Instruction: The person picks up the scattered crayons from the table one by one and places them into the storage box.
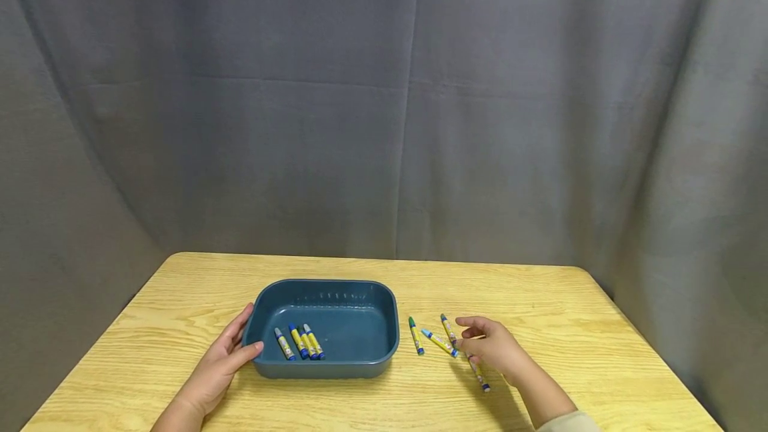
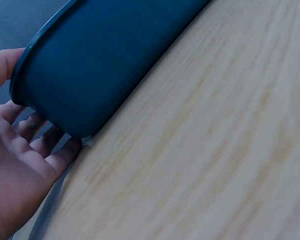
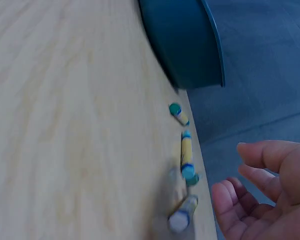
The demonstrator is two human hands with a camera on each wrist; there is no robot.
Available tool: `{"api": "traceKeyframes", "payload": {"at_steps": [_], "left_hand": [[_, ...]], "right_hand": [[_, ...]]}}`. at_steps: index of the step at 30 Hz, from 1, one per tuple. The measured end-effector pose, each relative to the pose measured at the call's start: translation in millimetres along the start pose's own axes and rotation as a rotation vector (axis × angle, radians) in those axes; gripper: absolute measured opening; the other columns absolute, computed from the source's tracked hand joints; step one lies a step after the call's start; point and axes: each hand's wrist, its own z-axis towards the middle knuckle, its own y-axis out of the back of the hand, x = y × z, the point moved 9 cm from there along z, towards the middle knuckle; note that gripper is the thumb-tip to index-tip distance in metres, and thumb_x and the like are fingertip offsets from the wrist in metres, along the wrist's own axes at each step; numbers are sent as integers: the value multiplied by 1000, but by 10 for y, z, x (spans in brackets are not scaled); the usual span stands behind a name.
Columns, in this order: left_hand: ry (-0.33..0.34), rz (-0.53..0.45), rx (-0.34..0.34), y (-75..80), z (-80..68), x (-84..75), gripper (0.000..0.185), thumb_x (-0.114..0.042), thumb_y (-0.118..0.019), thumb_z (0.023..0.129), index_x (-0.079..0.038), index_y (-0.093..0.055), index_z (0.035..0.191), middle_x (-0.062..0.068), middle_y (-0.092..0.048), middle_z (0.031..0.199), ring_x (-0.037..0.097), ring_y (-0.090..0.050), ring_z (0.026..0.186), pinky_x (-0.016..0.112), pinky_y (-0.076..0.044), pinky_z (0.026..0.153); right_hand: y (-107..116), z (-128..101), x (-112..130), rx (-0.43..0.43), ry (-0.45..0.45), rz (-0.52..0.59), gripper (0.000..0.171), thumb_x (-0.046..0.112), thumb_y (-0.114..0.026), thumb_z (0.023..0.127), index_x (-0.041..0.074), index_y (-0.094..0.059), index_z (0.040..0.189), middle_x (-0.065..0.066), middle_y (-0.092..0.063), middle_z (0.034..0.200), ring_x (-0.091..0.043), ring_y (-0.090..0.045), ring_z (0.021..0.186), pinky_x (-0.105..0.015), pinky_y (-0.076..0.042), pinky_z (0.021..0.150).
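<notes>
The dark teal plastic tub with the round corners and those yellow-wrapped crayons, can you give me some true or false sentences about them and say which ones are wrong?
1. The left hand holds the dark teal plastic tub. True.
2. The right hand is near yellow-wrapped crayons on the light wooden table. True.
3. All the crayons are in the tub. False: some are inside, others lie on the table.
4. The tub is upside down. False: it stands upright, open side up.
5. The loose crayon nearest the tub has a green tip. True.
</notes>
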Motion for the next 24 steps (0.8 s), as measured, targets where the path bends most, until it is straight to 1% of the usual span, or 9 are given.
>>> {"api": "traceKeyframes", "payload": {"at_steps": [3,6,9,12,15,17,24], "left_hand": [[-2,-3,0,3,-1,2,77,-9,-57,96,-4,-11,157,24,-13,162,-27,-40,109,-1,-36,89],[0,-7,3,3,0,5,77,-9,-57,96,-4,-11,157,24,-12,162,-27,-40,109,-1,-37,89],[7,-5,6,4,4,15,77,-9,-57,96,-5,-10,158,23,-11,163,-27,-39,108,0,-37,89],[11,3,4,17,5,21,77,-10,-56,96,-5,-10,158,24,-10,163,-28,-38,107,-1,-37,88],[13,7,1,21,5,23,77,-10,-57,96,-5,-10,157,24,-9,163,-30,-37,106,-1,-36,88],[14,9,-1,20,6,23,77,-10,-57,96,-4,-10,157,24,-8,163,-31,-37,105,-2,-36,88],[17,5,-4,7,8,21,77,-10,-57,96,-4,-11,157,24,-9,163,-30,-37,105,-2,-36,88]], "right_hand": [[62,-56,-96,-23,-9,-18,54,11,-67,91,-8,-46,137,-19,-52,113,-21,-56,88,-28,-56,71],[117,-92,-190,-52,-22,-47,54,12,-67,90,-8,-48,136,-18,-54,111,-20,-55,86,-28,-55,69],[136,-117,-274,-61,-34,-72,55,13,-68,89,-9,-48,135,-15,-54,107,-20,-52,85,-28,-54,67],[126,-134,-334,-67,-53,-66,55,11,-69,88,-10,-48,134,-14,-54,105,-21,-50,89,-29,-52,68],[121,-149,-364,-86,-66,-65,54,10,-70,87,-10,-50,133,-16,-55,107,-23,-49,95,-29,-51,70],[123,-156,-372,-105,-73,-71,54,9,-71,85,-9,-51,132,-16,-55,107,-24,-49,96,-30,-52,71],[106,-166,-376,-121,-74,-115,56,5,-74,80,-10,-53,130,-16,-55,103,-23,-49,91,-28,-51,69]]}}
